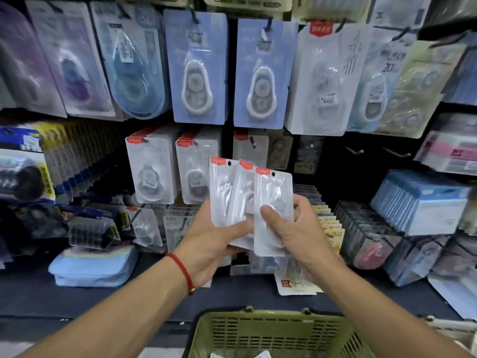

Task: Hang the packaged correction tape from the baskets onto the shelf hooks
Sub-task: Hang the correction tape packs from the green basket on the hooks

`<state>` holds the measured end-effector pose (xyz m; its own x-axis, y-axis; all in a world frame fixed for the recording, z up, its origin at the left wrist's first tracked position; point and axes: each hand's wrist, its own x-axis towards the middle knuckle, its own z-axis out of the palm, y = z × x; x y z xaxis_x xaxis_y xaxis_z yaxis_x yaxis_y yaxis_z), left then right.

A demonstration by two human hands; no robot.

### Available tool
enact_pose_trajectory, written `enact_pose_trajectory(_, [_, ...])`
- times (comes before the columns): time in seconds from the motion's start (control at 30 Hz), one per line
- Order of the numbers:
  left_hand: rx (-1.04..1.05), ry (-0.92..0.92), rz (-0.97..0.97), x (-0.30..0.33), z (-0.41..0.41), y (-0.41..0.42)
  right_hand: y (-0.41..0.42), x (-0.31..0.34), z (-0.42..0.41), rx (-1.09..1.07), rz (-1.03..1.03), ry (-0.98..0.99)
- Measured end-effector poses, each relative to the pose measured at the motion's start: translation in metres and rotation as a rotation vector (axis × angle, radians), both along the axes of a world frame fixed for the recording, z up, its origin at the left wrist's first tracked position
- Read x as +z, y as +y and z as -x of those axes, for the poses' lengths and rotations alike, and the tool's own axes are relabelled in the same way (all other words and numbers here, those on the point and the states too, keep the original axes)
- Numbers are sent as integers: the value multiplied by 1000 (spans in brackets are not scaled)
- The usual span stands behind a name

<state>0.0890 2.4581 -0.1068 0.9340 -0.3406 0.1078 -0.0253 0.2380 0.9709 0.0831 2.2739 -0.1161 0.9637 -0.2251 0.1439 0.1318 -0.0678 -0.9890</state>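
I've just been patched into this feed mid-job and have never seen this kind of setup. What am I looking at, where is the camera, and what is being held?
There is no machine here: these are a person's two bare hands, filmed by one wide-angle camera worn on the head, looking forward and down.

The left hand, with a red cord bracelet on its wrist, and the right hand together hold a fan of three white correction tape packs with red tops and hanging holes.

Ahead is a shop shelf wall, where similar packs already hang on hooks. Two bare hooks show further right. A green basket sits below the arms.
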Motion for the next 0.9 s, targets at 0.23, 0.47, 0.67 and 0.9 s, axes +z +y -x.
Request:
enact_pose_trajectory(0.23, [506,-284,-148,8,-12,35,13,20,-31,-85,193,-239])
enact_pose_trajectory(0.47, [569,-352,-122,11,-12,44,21,30,-39,-113,172,-231])
enact_pose_trajectory(0.67, [589,-370,-63,14,-14,39,14,32,-43,-179,431,-155])
enact_pose_trajectory(0.9, [321,-180,49,10,-12,24,20,18,-26,205,232,-49])
